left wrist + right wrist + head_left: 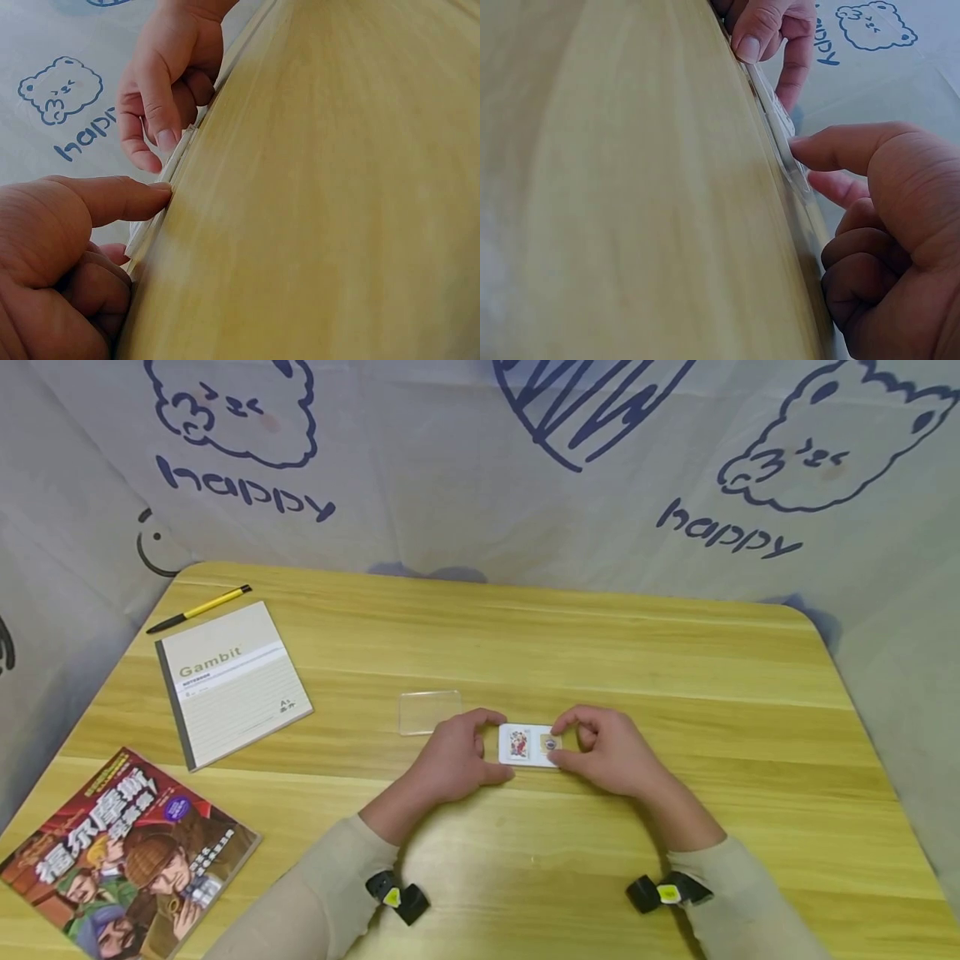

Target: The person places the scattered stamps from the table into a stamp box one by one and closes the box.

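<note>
A small white tray [535, 763] lies flat on the wooden table, with two small card-like pieces side by side in it. The left piece [519, 744] has a colourful print; the right piece [550, 743] is yellowish with a dark round mark. My left hand [455, 758] grips the tray's left end between thumb and forefinger. Thumb and forefinger of my right hand [611, 753] pinch the right piece from its top and bottom edges. From the right wrist view, the tray [772, 120] appears edge-on, low against the tabletop. A clear plastic lid [429, 713] sits just behind my left hand.
On the left of the table [570, 652] are a Gambit notebook [232, 685], a yellow and black pen [201, 609] and a comic-style book [127, 860]. A white cloth [450, 485] with blue drawings hangs behind the table.
</note>
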A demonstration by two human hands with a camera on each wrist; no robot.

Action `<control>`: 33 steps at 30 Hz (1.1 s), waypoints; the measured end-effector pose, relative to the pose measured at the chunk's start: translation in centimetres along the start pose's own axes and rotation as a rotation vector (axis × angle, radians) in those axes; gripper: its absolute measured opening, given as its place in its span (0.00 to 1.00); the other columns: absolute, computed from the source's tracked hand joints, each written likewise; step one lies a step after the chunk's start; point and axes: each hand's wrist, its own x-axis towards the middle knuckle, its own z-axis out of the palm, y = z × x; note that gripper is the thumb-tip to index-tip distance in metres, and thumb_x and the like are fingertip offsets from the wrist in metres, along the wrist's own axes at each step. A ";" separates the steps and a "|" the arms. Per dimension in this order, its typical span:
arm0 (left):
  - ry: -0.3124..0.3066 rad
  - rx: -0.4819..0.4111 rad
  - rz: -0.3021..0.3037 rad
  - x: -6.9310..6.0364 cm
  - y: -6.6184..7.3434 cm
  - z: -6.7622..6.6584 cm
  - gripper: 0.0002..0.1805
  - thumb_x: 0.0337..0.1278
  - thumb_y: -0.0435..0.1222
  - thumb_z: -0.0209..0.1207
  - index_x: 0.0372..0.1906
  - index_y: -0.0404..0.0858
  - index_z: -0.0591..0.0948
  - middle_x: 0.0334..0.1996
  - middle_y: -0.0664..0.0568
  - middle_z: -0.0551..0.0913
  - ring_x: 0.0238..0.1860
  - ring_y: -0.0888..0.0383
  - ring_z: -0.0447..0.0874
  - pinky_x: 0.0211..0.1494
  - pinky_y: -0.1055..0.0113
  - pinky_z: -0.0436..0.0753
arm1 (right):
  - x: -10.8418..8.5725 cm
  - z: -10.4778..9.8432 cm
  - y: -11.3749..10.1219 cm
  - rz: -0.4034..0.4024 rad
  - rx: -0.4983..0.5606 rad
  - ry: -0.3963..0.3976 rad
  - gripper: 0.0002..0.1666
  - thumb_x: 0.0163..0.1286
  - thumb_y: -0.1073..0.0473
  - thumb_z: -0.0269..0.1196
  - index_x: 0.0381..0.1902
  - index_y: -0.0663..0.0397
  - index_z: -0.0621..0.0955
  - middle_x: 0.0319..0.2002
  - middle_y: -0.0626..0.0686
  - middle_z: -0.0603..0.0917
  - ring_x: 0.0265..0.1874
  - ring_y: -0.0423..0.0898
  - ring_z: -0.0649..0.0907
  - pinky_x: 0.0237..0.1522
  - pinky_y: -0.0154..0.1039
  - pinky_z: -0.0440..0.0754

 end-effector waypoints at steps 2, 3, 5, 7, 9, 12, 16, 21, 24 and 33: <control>0.002 -0.002 0.000 0.0 0.0 0.0 0.37 0.43 0.34 0.78 0.62 0.35 0.77 0.22 0.51 0.73 0.21 0.60 0.68 0.23 0.66 0.68 | 0.1 0.0 0.0 0.006 -0.007 -0.004 0.15 0.58 0.60 0.76 0.41 0.49 0.84 0.14 0.45 0.62 0.14 0.41 0.62 0.23 0.38 0.65; 0.003 -0.002 0.000 0.0 -0.1 0.0 0.37 0.43 0.34 0.78 0.62 0.35 0.77 0.22 0.51 0.73 0.21 0.60 0.68 0.23 0.66 0.68 | 0.1 0.0 0.0 0.006 -0.010 -0.006 0.15 0.58 0.60 0.76 0.41 0.49 0.84 0.14 0.46 0.62 0.14 0.41 0.61 0.24 0.38 0.65; 0.003 -0.002 0.001 0.0 -0.1 0.0 0.37 0.43 0.34 0.78 0.62 0.35 0.77 0.22 0.51 0.73 0.21 0.60 0.68 0.23 0.66 0.68 | 0.1 0.0 0.0 0.006 -0.009 -0.010 0.15 0.58 0.61 0.76 0.42 0.49 0.84 0.14 0.46 0.61 0.14 0.41 0.61 0.24 0.38 0.65; 0.003 -0.001 0.002 0.0 -0.1 0.0 0.37 0.43 0.34 0.78 0.62 0.35 0.77 0.22 0.51 0.73 0.20 0.60 0.68 0.23 0.67 0.68 | 0.1 0.0 0.0 0.002 -0.006 -0.009 0.15 0.58 0.60 0.76 0.42 0.50 0.84 0.14 0.46 0.61 0.14 0.41 0.61 0.24 0.38 0.65; 0.003 0.000 0.004 0.0 -0.1 0.0 0.37 0.43 0.34 0.78 0.62 0.35 0.77 0.22 0.51 0.73 0.20 0.60 0.68 0.23 0.67 0.68 | 0.1 0.0 0.1 -0.008 0.006 -0.007 0.17 0.57 0.60 0.76 0.44 0.50 0.84 0.14 0.45 0.61 0.15 0.41 0.61 0.25 0.39 0.66; 0.004 0.002 0.004 0.0 -0.1 0.0 0.37 0.43 0.34 0.78 0.62 0.35 0.77 0.22 0.51 0.73 0.20 0.60 0.68 0.23 0.66 0.68 | 0.1 0.0 0.2 -0.024 0.031 0.000 0.21 0.56 0.60 0.77 0.47 0.50 0.83 0.15 0.45 0.60 0.15 0.41 0.61 0.28 0.39 0.67; 0.005 0.009 0.007 0.0 -0.2 0.1 0.37 0.42 0.34 0.78 0.62 0.35 0.77 0.22 0.51 0.73 0.21 0.60 0.68 0.24 0.66 0.68 | -0.3 -0.1 0.6 -0.044 0.068 0.006 0.30 0.52 0.58 0.80 0.53 0.50 0.82 0.16 0.45 0.59 0.16 0.41 0.60 0.32 0.40 0.69; 0.007 0.008 0.012 0.1 -0.3 0.1 0.37 0.42 0.34 0.78 0.62 0.35 0.77 0.21 0.52 0.73 0.20 0.60 0.68 0.23 0.67 0.68 | -1.1 -0.3 1.0 -0.042 0.072 0.005 0.38 0.48 0.56 0.82 0.58 0.50 0.80 0.17 0.45 0.59 0.17 0.41 0.60 0.35 0.41 0.69; 0.010 0.011 0.010 0.1 -0.4 0.2 0.37 0.42 0.34 0.78 0.62 0.35 0.77 0.21 0.52 0.73 0.20 0.60 0.68 0.23 0.67 0.68 | -1.3 -0.4 1.1 -0.027 0.054 0.002 0.39 0.49 0.56 0.82 0.59 0.51 0.79 0.18 0.44 0.59 0.18 0.41 0.61 0.36 0.42 0.69; 0.008 -0.002 0.005 0.1 -0.4 0.2 0.37 0.42 0.33 0.78 0.62 0.35 0.77 0.21 0.51 0.73 0.20 0.60 0.68 0.23 0.67 0.68 | -1.1 -0.3 1.1 -0.003 0.016 -0.024 0.34 0.50 0.57 0.81 0.56 0.50 0.82 0.17 0.43 0.60 0.17 0.40 0.61 0.36 0.43 0.71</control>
